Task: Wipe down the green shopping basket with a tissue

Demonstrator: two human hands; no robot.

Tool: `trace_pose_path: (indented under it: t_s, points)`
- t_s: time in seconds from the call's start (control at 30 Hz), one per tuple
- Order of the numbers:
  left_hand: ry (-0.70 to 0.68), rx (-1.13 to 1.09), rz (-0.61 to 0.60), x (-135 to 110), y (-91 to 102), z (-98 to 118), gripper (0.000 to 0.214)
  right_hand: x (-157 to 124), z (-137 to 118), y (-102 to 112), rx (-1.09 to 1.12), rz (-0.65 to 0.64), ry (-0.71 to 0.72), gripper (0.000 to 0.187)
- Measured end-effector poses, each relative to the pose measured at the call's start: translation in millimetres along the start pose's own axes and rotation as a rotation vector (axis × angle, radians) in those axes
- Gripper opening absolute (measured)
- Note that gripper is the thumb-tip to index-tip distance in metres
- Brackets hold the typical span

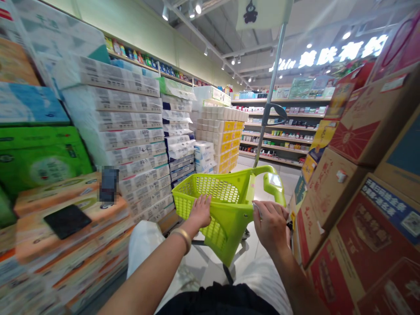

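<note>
A lime-green plastic shopping cart (226, 232) with perforated sides stands in front of my knees, turned sideways. My left hand (201, 211) lies over its near rim, fingers hooked over the edge and thumb outside; a gold-coloured bangle circles that wrist. At the handle end, my right hand (271, 221) is closed on the cart's rim, knuckles up. A small whitish bit shows by its index finger, too little to name. The curved handle (279, 190) rises just beyond my right hand. Inside the basket, the part in view shows only green plastic.
Tall stacks of wrapped tissue packs (131, 124) line the left. A dark flat square (67, 221) lies on orange packs. Cardboard cartons (341, 168) crowd close on the right. A metal pole (271, 87) stands behind the cart, with stocked shelves (278, 124) farther back.
</note>
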State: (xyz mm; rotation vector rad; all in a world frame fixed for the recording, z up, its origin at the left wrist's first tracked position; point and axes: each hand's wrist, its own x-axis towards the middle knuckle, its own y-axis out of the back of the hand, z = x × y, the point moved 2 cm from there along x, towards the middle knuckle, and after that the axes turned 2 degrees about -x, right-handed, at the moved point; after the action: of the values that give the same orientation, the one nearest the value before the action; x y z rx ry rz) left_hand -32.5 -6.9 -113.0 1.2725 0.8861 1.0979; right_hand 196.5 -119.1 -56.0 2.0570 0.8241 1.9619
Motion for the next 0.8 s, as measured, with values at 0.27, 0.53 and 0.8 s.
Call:
trace_pose_path:
  t_s: [0.27,0.53,0.8]
  points:
    - [-0.166,-0.238,0.230,-5.0,13.3,34.7,0.078,6.2,-18.1,1.7,0.002,-0.082,-0.006,0.021]
    - [-0.411,-0.604,0.471,-16.8,48.8,71.7,0.049,10.5,-39.0,0.3,0.246,-0.061,0.072,0.022]
    - [-0.493,-0.785,0.406,-26.8,69.6,90.4,0.037,13.0,-18.5,-6.3,0.410,0.079,0.069,0.023]
